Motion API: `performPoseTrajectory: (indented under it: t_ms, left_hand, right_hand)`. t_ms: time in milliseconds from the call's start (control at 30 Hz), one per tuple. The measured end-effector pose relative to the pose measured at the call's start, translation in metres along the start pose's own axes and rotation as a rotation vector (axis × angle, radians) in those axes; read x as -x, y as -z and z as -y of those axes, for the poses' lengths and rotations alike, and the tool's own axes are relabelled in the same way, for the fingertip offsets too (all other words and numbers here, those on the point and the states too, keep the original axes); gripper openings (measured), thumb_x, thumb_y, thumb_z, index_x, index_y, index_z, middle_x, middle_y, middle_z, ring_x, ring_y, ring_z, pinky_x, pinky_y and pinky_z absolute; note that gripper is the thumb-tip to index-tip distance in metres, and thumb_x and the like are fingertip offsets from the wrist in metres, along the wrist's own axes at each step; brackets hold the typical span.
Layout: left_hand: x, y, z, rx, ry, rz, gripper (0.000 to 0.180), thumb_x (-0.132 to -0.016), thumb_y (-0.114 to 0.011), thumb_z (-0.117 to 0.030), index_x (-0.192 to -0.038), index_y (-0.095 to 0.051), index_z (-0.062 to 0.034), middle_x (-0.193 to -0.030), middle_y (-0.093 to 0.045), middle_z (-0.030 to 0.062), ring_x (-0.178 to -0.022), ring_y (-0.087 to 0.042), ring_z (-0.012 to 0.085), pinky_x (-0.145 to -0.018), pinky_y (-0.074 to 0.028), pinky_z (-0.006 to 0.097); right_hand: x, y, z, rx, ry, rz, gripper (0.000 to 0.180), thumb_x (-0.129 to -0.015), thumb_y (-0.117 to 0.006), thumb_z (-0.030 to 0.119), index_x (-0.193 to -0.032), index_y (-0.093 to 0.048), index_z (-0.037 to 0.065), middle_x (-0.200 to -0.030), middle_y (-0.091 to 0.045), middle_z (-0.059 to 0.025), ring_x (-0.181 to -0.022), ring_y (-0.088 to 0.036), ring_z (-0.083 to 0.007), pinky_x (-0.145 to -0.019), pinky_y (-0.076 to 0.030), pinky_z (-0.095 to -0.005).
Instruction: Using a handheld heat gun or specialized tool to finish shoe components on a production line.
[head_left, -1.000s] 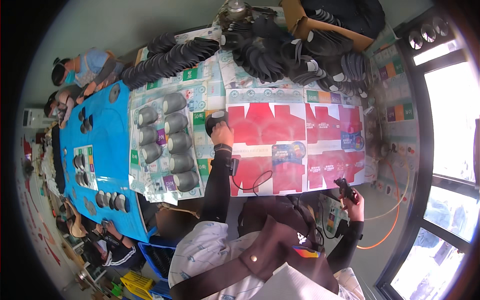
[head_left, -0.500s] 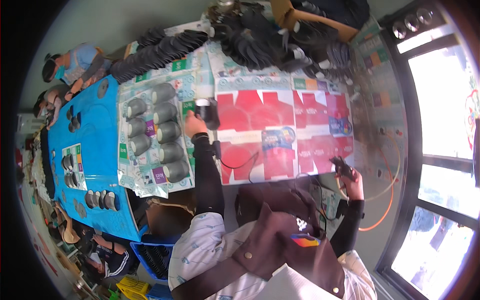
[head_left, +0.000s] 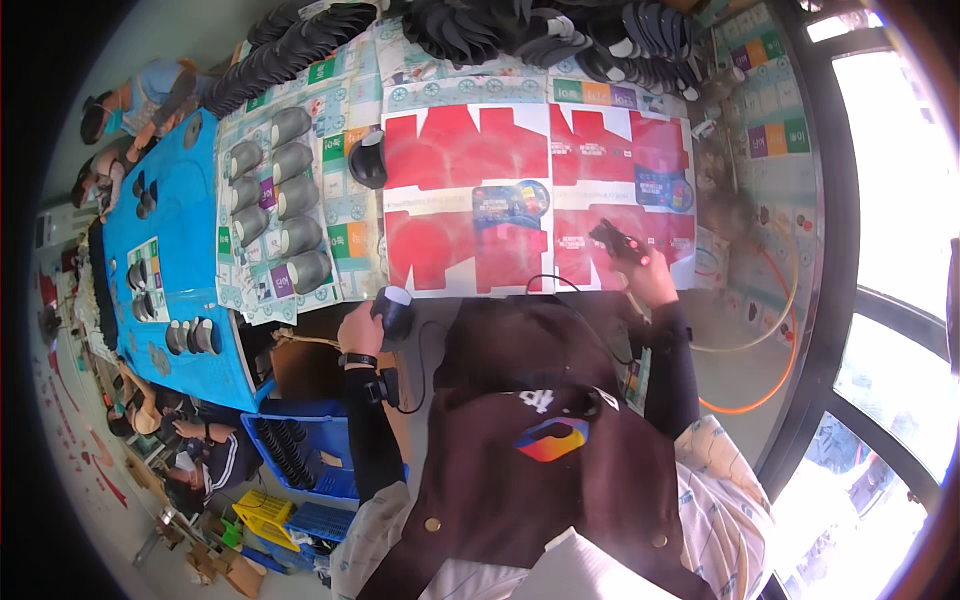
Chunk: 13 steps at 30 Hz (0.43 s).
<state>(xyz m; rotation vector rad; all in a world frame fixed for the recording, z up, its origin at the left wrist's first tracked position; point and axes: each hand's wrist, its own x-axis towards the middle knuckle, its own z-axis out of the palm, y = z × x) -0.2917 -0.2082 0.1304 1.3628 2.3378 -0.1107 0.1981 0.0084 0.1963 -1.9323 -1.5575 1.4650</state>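
Observation:
My left hand [head_left: 362,330] is closed around the side of a dark grey, curved, cup-like piece with a pale end [head_left: 398,318], held just off the table's front edge. A similar dark curved piece [head_left: 368,162] lies by the left edge of the red and white printed sheet [head_left: 460,200]. Over the right part of that sheet, my right hand [head_left: 650,275] grips a black spray gun [head_left: 618,242], its nozzle pointing up and left. The fingers of this hand wrap its handle.
Rows of grey curved pieces [head_left: 296,197] lie on printed sheets to the left. Stacked dark pieces [head_left: 450,32] line the back. An orange hose [head_left: 790,345] loops at right. Beyond stands a blue table [head_left: 185,270] with people beside it; a blue crate [head_left: 335,480] sits below.
My left hand has drawn back from the sheet's left edge toward my body, with a curved piece in it. My right hand has brought the spray gun in over the sheet. The view has shifted.

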Motion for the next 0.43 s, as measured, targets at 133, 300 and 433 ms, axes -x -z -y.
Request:
performPoseTrajectory:
  t_ms: [133,300,433]
  left_hand:
    - [-0.015,-0.023,-0.069,0.324,-0.047,-0.153,0.028,-0.088,-0.07,-0.03,-0.106,-0.068,-0.0089,-0.091,-0.072,0.0207,-0.087,-0.069,0.0419,-0.073,-0.054,0.051]
    - [-0.073,-0.08,-0.166,0.44,-0.138,-0.149,0.036,-0.088,-0.07,-0.03,-0.113,-0.066,-0.0049,-0.096,-0.072,0.0225,-0.091,-0.069,0.0432,-0.078,-0.055,0.051]
    - [-0.102,-0.072,-0.223,0.39,-0.054,-0.067,0.036,-0.088,-0.07,-0.031,-0.112,-0.066,-0.0042,-0.099,-0.072,0.0229,-0.095,-0.069,0.0431,-0.083,-0.055,0.052]
  right_hand:
    - [-0.024,-0.012,-0.03,0.17,0.235,0.024,0.042,-0.081,-0.066,0.017,-0.12,-0.066,0.001,-0.079,-0.069,-0.0238,-0.071,-0.072,-0.0338,-0.065,-0.054,-0.0424]
    - [-0.001,-0.023,0.023,0.109,0.268,0.124,0.034,-0.081,-0.063,0.016,-0.111,-0.066,0.0,-0.08,-0.066,-0.0269,-0.076,-0.069,-0.0428,-0.069,-0.051,-0.0475]
    - [0.002,-0.024,0.036,0.157,0.192,0.095,0.034,-0.08,-0.065,0.015,-0.111,-0.066,0.001,-0.085,-0.066,-0.0283,-0.088,-0.066,-0.0465,-0.074,-0.051,-0.0482]
